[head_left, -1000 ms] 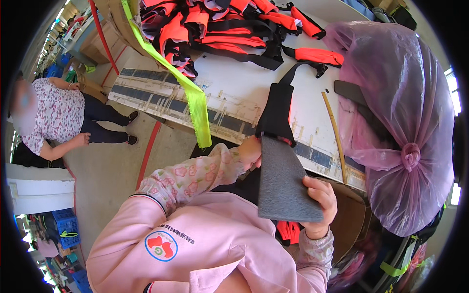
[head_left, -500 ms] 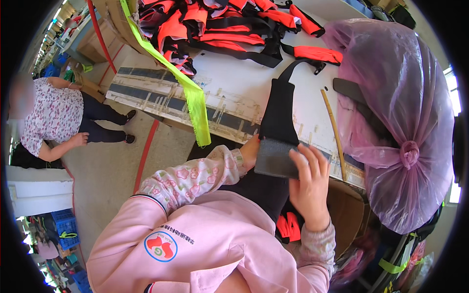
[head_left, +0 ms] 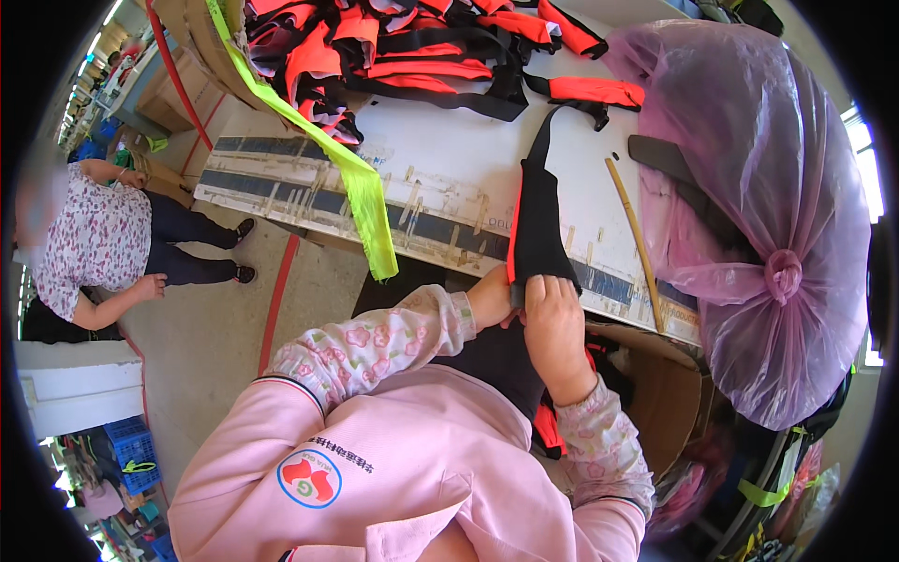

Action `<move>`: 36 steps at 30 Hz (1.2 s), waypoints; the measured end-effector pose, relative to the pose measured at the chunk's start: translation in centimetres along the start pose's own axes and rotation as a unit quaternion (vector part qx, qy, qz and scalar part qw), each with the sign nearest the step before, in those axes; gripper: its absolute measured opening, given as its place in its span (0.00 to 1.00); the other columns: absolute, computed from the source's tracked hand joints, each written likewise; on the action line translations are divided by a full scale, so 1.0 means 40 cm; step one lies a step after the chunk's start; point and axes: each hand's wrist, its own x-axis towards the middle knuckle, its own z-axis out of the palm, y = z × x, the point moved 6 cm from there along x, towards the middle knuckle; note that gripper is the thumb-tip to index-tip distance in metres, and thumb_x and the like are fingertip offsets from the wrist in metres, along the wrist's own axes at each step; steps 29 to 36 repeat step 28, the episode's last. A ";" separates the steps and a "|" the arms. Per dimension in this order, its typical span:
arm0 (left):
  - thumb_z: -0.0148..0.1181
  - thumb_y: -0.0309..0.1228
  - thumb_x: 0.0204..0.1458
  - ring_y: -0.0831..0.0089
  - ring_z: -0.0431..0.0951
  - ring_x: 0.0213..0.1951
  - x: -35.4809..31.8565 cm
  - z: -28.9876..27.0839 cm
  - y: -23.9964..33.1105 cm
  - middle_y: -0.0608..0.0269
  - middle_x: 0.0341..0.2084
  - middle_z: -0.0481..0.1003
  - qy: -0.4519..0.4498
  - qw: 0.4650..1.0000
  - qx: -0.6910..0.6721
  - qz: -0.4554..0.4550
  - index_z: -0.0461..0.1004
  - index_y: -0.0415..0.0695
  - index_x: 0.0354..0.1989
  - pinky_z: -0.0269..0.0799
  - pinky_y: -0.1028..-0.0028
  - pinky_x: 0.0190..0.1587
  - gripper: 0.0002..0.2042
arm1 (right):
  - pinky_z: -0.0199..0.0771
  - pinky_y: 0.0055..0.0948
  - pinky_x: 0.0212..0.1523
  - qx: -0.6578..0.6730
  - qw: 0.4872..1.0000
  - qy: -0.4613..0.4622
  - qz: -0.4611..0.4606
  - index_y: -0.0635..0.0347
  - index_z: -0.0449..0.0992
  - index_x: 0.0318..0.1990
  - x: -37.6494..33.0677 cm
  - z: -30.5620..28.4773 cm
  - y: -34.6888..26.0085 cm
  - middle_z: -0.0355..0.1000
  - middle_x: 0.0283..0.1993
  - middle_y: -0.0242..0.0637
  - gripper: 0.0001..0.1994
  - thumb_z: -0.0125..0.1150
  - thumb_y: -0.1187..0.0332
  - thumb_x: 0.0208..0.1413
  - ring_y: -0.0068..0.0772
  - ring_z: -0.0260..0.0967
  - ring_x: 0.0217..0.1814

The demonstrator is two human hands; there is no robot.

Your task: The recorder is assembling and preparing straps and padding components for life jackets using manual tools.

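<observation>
Both of my hands grip the near end of a black fabric cover with an orange edge (head_left: 537, 229) at the front edge of the white worktable (head_left: 449, 169). My left hand (head_left: 492, 298) holds it from the left, partly hidden. My right hand (head_left: 554, 328) closes over its lower end from above. The cover lies lengthwise on the table, its black strap running up toward an orange piece (head_left: 596, 91). My pink sleeves with a flower print reach up from below.
A pile of orange and black life vests (head_left: 393, 47) fills the table's far side. A neon yellow strip (head_left: 346, 169) hangs over the edge. A big pink plastic bag (head_left: 758, 197) stands at right, a wooden stick (head_left: 635, 234) beside it. A person (head_left: 103, 244) sits at left.
A second ago my right hand held a flat grey panel upright. The panel has since gone out of sight at the cover's near end, and both hands now clasp that end.
</observation>
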 end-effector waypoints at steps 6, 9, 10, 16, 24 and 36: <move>0.42 0.30 0.55 0.78 0.64 0.09 -0.015 0.003 -0.077 0.63 0.13 0.68 0.006 0.998 0.031 -0.047 0.69 0.42 0.30 0.54 0.81 0.09 0.08 | 0.70 0.32 0.37 -0.029 0.997 -0.070 -0.033 0.61 0.71 0.22 0.018 0.072 0.039 0.69 0.25 0.41 0.08 0.63 0.71 0.30 0.40 0.69 0.31; 0.42 0.28 0.55 0.77 0.65 0.09 -0.028 -0.009 -0.149 0.61 0.11 0.69 0.050 0.996 -0.053 -0.059 0.70 0.40 0.29 0.56 0.79 0.08 0.09 | 0.70 0.32 0.37 0.050 0.975 -0.216 0.014 0.60 0.72 0.22 -0.009 0.141 0.031 0.70 0.23 0.41 0.10 0.64 0.68 0.29 0.41 0.70 0.29; 0.43 0.27 0.55 0.76 0.65 0.09 -0.030 -0.013 -0.169 0.62 0.11 0.68 0.074 0.994 -0.040 -0.073 0.70 0.41 0.29 0.57 0.79 0.09 0.08 | 0.69 0.33 0.35 0.027 0.980 -0.194 0.024 0.59 0.72 0.22 -0.023 0.152 0.016 0.71 0.22 0.40 0.09 0.64 0.68 0.32 0.41 0.70 0.28; 0.52 0.25 0.52 0.72 0.67 0.52 -0.016 -0.063 -0.268 0.59 0.48 0.71 0.047 0.997 -0.055 -0.019 0.67 0.40 0.50 0.60 0.71 0.56 0.15 | 0.68 0.34 0.32 0.003 0.989 -0.133 0.060 0.57 0.73 0.24 -0.067 0.168 -0.036 0.71 0.22 0.39 0.02 0.56 0.71 0.41 0.39 0.71 0.27; 0.48 0.25 0.54 0.79 0.70 0.21 0.025 -0.057 -0.242 0.65 0.23 0.72 0.023 0.978 0.143 0.150 0.67 0.43 0.48 0.64 0.78 0.22 0.13 | 0.70 0.37 0.31 0.022 0.977 -0.192 0.093 0.62 0.76 0.30 -0.062 0.238 0.004 0.71 0.27 0.44 0.09 0.57 0.73 0.36 0.43 0.71 0.30; 0.49 0.22 0.52 0.77 0.65 0.14 0.011 -0.043 -0.247 0.65 0.17 0.69 0.007 0.998 0.043 -0.048 0.67 0.43 0.42 0.61 0.77 0.17 0.09 | 0.72 0.39 0.27 0.016 0.992 -0.095 0.076 0.57 0.77 0.30 -0.058 0.252 0.024 0.72 0.28 0.42 0.08 0.57 0.70 0.38 0.43 0.72 0.29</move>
